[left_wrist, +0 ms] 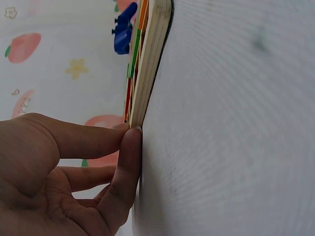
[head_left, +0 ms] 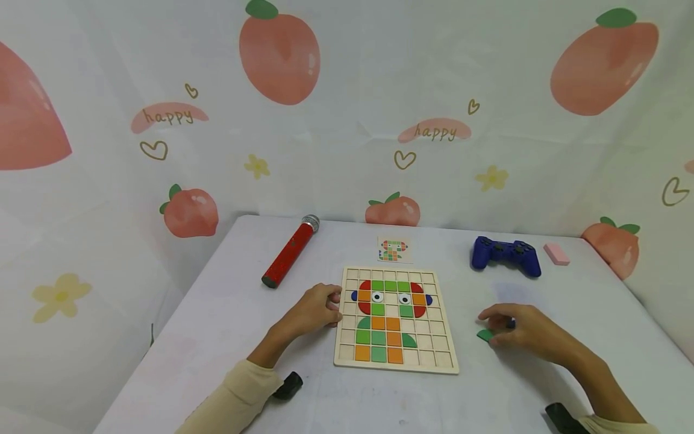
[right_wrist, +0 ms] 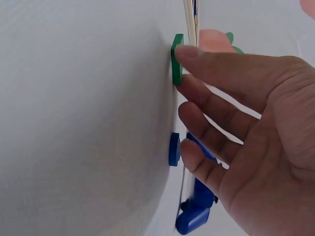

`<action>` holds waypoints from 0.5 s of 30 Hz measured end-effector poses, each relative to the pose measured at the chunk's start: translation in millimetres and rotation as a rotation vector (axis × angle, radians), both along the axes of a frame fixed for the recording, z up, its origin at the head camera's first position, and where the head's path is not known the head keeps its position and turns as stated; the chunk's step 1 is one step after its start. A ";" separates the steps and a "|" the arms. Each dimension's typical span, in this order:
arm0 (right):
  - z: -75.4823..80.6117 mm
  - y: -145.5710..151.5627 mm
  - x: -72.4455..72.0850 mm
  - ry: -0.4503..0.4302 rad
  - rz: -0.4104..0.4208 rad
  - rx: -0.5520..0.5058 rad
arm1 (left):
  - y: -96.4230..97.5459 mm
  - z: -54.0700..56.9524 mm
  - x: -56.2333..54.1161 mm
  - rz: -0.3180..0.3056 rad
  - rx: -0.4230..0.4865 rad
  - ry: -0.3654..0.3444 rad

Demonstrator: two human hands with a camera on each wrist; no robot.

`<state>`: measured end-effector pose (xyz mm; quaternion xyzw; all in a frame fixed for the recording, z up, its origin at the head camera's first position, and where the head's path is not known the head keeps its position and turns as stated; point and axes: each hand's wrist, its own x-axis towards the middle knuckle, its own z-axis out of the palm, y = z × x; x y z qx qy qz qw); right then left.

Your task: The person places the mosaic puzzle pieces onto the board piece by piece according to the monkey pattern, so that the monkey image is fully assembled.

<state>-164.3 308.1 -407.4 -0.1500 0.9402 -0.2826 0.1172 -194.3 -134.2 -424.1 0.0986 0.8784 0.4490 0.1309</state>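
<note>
A wooden grid board (head_left: 439,343) lies on the table, with red, green, orange and blue tiles and two eye tiles forming a figure. My left hand (head_left: 314,309) is at its left edge; in the left wrist view the thumb and a finger pinch the board's rim (left_wrist: 153,54). To the right of the board, my right hand (head_left: 528,330) has thumb and index finger on a green quarter-round tile (right_wrist: 177,61), which is down at the table surface. Beneath its other fingers lies a small blue tile (right_wrist: 174,150), partly hidden in the head view.
Behind the board lies a small pattern card (head_left: 394,249). A red microphone (head_left: 289,253) rests at the back left. At the back right are a blue game controller (head_left: 505,255) and a pink block (head_left: 556,254). A peach-printed cloth (head_left: 336,144) hangs behind the table.
</note>
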 end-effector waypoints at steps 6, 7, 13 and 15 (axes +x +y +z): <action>1.8 -3.4 0.0 -0.006 0.004 0.009 | 0.1 0.4 0.8 -0.001 -0.001 0.007; 2.0 -3.7 -0.1 -0.005 0.006 0.013 | 0.4 0.5 0.8 0.000 -0.002 0.007; 2.0 -3.8 -1.2 0.009 0.017 0.036 | 0.8 -0.3 -0.1 -0.003 -0.017 0.009; 2.0 -2.7 -1.7 0.018 0.018 0.042 | 0.4 -0.8 -0.7 -0.005 -0.023 0.010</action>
